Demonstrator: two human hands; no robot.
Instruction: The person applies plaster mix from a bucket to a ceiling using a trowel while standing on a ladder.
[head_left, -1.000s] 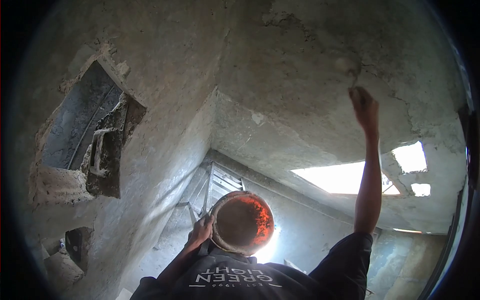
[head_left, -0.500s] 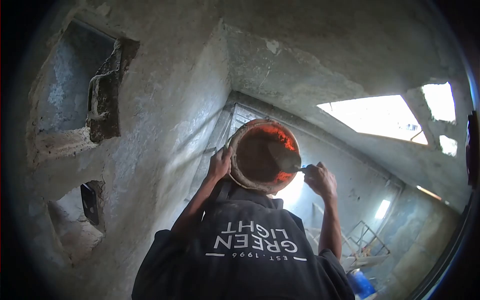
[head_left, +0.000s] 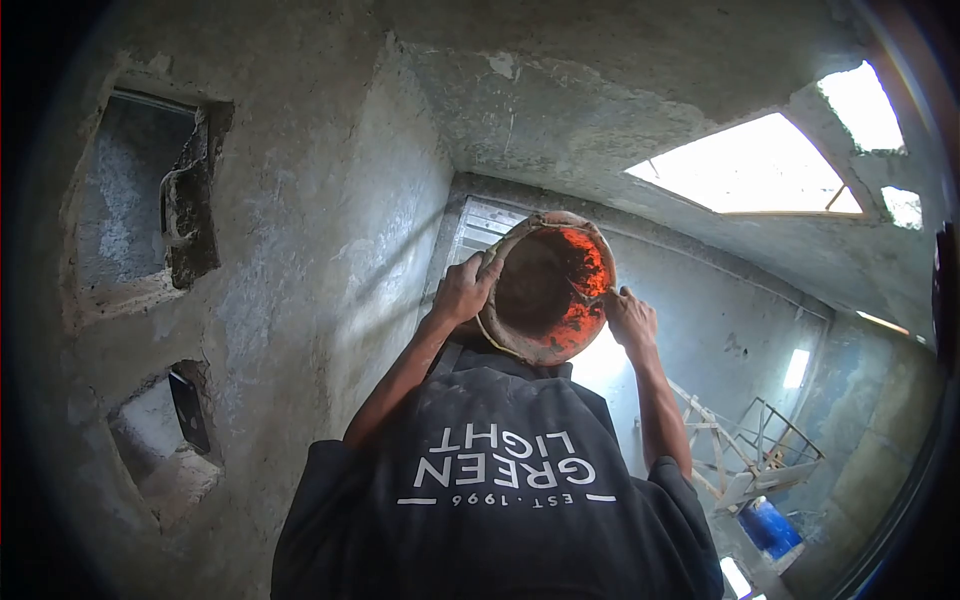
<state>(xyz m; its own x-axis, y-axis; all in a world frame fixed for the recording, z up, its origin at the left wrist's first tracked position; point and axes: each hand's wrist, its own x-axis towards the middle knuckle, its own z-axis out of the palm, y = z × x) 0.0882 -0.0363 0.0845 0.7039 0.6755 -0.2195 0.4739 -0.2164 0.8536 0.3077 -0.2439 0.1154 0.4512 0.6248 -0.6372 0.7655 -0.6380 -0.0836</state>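
The left hand (head_left: 463, 288) grips the round, shallow bowl (head_left: 580, 326), worn and orange inside with a crusted rim, by its left edge; the fingers are closed on the rim, the undersides of some out of sight. The bowl is held up in front of the black short-sleeved shirt with white lettering (head_left: 500, 540), tilted so that its inside shows. Grey-brown matter (head_left: 533, 285) coats much of the inside; how deep it lies cannot be told. The right hand (head_left: 634, 320) is at the bowl's right edge, fingers curled, but whether they hold the rim or a thin tool is hard to make out. Behind, the blue cylindrical container (head_left: 770, 528) is partly hidden by the pale angular frame (head_left: 765, 475). At the far left, the dark flat object (head_left: 188, 408) stands in the rough lower wall recess (head_left: 150, 425), its kind unclear. Bright light washes out whatever lies beyond the ceiling-side opening (head_left: 750, 165).
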